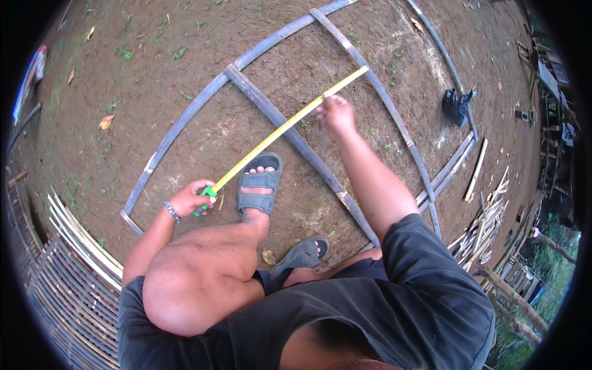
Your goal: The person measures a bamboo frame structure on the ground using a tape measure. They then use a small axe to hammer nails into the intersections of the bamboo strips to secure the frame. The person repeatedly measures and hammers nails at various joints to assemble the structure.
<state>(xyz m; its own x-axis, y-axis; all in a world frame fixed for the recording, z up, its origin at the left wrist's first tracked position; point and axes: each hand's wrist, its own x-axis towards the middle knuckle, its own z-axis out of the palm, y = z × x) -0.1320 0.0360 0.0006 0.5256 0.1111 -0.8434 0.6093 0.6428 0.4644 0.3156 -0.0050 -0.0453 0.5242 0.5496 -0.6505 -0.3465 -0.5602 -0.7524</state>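
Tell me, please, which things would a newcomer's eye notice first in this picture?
The long yellow tape blade stands out first, slanting across the middle from a green tape case in the left hand; the right hand is close to it farther up. Next comes the large frame of greyish strips on bare soil, then the black plastic bag at upper right.

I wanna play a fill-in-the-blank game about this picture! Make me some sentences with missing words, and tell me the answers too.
1. The left hand holds a tape measure case that is coloured ____.
2. The pulled-out tape is coloured ____.
3. A bracelet goes around the person's ____ wrist.
4. In the picture, the black plastic bag is to the ____ of the right hand.

Missing words: green; yellow; left; right.
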